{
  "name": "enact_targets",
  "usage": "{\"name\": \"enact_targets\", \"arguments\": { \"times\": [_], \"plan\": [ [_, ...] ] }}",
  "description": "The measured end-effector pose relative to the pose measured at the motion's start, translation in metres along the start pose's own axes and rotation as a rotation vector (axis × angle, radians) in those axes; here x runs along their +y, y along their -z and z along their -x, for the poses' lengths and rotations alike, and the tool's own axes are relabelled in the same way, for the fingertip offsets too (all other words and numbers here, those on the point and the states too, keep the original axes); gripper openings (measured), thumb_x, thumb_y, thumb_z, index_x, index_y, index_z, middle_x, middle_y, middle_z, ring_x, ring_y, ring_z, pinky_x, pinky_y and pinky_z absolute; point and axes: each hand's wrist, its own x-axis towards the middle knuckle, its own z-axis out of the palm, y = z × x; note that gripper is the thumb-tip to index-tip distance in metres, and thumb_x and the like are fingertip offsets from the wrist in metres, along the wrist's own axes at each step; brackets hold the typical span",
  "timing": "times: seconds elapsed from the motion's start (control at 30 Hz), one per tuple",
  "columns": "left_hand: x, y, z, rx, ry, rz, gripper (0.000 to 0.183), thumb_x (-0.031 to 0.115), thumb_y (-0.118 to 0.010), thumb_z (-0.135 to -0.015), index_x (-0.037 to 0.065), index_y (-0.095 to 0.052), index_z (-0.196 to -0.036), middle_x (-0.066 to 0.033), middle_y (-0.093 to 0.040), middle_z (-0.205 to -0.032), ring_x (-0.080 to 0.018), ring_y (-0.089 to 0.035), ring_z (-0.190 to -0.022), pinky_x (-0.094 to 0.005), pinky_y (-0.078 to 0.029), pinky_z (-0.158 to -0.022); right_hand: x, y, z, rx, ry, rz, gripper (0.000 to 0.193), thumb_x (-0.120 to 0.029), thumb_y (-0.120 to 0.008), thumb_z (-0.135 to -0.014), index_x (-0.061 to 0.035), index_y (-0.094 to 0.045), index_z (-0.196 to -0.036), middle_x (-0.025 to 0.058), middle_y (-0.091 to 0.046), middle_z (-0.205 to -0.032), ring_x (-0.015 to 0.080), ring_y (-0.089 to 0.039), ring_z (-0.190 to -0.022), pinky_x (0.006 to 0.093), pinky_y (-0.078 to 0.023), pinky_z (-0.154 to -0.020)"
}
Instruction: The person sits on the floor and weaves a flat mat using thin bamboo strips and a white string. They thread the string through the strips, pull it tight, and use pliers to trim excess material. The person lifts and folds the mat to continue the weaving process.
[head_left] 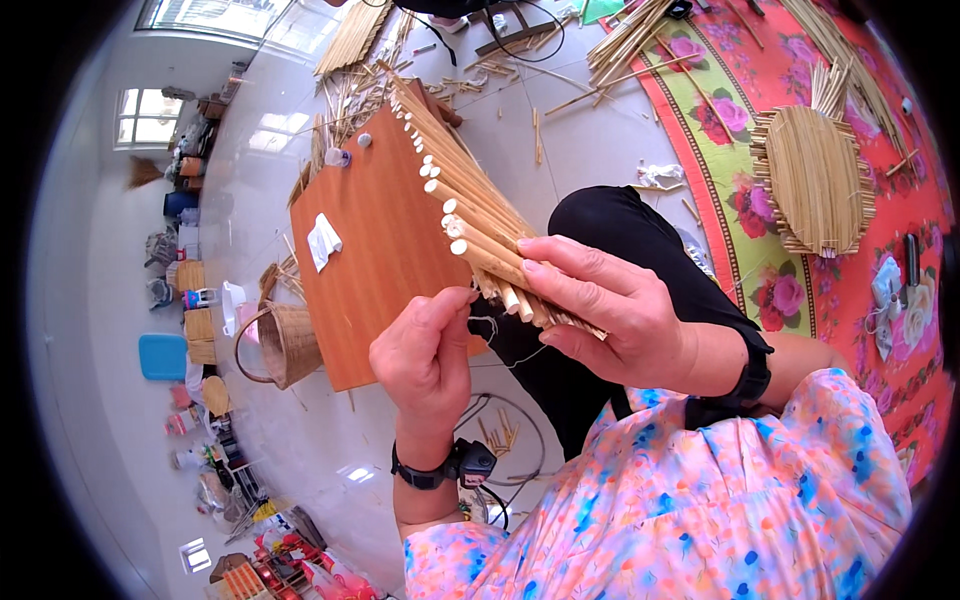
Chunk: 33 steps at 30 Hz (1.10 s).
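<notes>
A row of pale straw-coloured stalks, joined side by side into a mat, slants across the middle with its cut white ends to the left. My right hand grips the mat's near end, fingers laid over the top and thumb below. Beside the lowest stalk ends, my left hand is closed in a pinch at a thin white thread. The thread hangs in a loose loop under the mat, over my dark trouser leg. How it passes between the stalks is hidden.
A brown wooden table stands left of the mat, with a crumpled white tissue and small spools on it. A wicker basket is beyond. On the right, a red floral cloth bears a round stalk mat and loose stalks.
</notes>
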Motion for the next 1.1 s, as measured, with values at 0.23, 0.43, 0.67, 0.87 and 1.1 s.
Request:
{"name": "enact_targets", "arguments": {
  "times": [0.23, 0.43, 0.67, 0.87, 1.1],
  "plan": [
    [0.002, 0.0, -0.002, -0.003, 0.001, 0.006, 0.012, -0.008, -0.06, -0.08, -0.001, -0.062, -0.089, -0.0066, -0.051, -0.061, -0.0132, -0.049, -0.051, -0.0235, -0.038, -0.046, 0.002, 0.0, 0.0, 0.003, 0.004, -0.005, 0.05, -0.004, -0.07, -0.072, 0.0014, -0.055, -0.119, 0.0221, -0.053, -0.122, 0.0375, -0.056, -0.109, 0.0401, -0.048, -0.09],
    [0.005, 0.001, -0.001, 0.009, 0.0, -0.01, 0.012, -0.008, -0.06, -0.08, -0.001, -0.062, -0.09, -0.007, -0.051, -0.061, -0.0133, -0.049, -0.05, -0.0235, -0.037, -0.046, 0.001, 0.0, 0.0, 0.0, -0.005, -0.002, 0.05, -0.005, -0.071, -0.072, 0.0005, -0.056, -0.119, 0.0207, -0.055, -0.121, 0.0366, -0.057, -0.108, 0.0396, -0.048, -0.09],
    [0.01, 0.0, -0.005, -0.018, -0.023, -0.063, 0.01, -0.007, -0.061, -0.079, -0.003, -0.061, -0.088, -0.0083, -0.053, -0.062, -0.016, -0.051, -0.049, -0.0257, -0.039, -0.045, 0.001, -0.007, 0.0, -0.003, 0.022, 0.001, 0.052, -0.004, -0.072, -0.069, -0.0019, -0.056, -0.119, 0.0195, -0.055, -0.121, 0.0365, -0.057, -0.107, 0.0396, -0.049, -0.089],
    [0.015, 0.003, 0.0, -0.026, 0.064, -0.044, 0.01, -0.006, -0.06, -0.08, -0.002, -0.06, -0.089, -0.0096, -0.057, -0.065, -0.017, -0.058, -0.053, -0.0256, -0.045, -0.049, -0.002, -0.009, 0.001, -0.01, 0.027, 0.008, 0.054, -0.004, -0.07, -0.071, -0.0017, -0.053, -0.122, 0.0205, -0.053, -0.122, 0.0379, -0.055, -0.108, 0.0396, -0.049, -0.088],
    [0.028, -0.006, 0.003, 0.046, 0.223, 0.046, 0.008, -0.005, -0.058, -0.084, -0.001, -0.056, -0.092, -0.0085, -0.061, -0.069, -0.0147, -0.063, -0.06, -0.0244, -0.048, -0.054, -0.009, -0.004, -0.003, -0.009, -0.012, -0.006, 0.054, -0.006, -0.069, -0.073, 0.0009, -0.051, -0.124, 0.0227, -0.053, -0.12, 0.0384, -0.056, -0.106, 0.0396, -0.048, -0.088]
  ]
}}
